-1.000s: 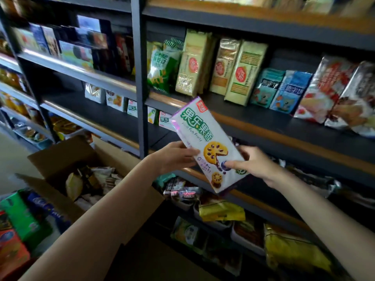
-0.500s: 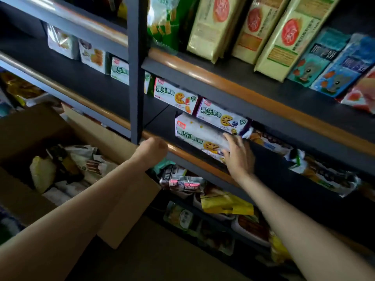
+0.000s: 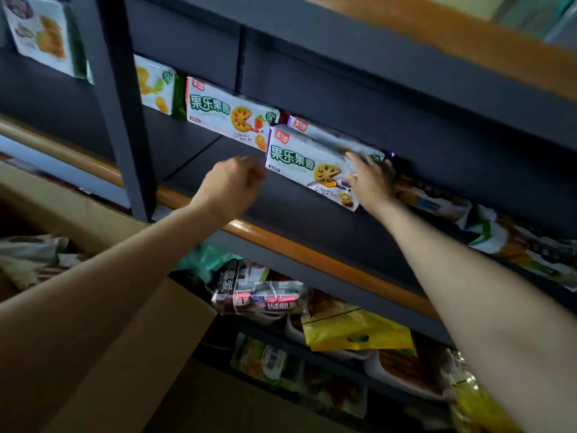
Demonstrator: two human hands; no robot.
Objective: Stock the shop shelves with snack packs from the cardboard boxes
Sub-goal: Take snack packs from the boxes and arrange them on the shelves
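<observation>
Flanking the purple snack pack [image 3: 307,162]: strawberry pack [image 3: 224,117], crumpled bags [image 3: 437,201].

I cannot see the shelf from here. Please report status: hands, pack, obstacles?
Right hand flat on purple cookie pack, pack on shelf. Left hand loosely curled, holding nothing. Nothing blocking.

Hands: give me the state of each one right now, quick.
Left hand: loosely curled, holding nothing, beside the pack.
Right hand: open, fingers flat against the white rectangular biscuit pack with green lettering on the dark grey shelf.
</observation>
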